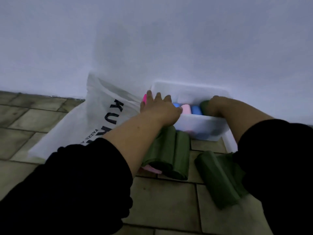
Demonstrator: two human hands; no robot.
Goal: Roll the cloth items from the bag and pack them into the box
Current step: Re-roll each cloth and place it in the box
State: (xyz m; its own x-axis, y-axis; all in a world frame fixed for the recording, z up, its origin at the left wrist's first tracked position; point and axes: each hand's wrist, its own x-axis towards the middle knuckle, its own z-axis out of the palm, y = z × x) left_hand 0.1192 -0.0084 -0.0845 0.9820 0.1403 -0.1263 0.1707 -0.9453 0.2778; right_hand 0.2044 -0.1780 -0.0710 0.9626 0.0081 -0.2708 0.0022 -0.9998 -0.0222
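A translucent white box stands against the wall and holds rolled cloths: two blue ones, a pale pink one and a green one. My left hand lies flat over the box's left end, fingers straight, beside a bright pink roll. My right hand reaches into the box's right end and grips the green roll. A white bag with black letters lies to the left. Two green rolls lie in front of the box, another green roll to the right.
The floor is tan tile. A pale wall rises right behind the box and bag. A pink cloth edge peeks out under the green rolls. The box's white lid lies at its right side.
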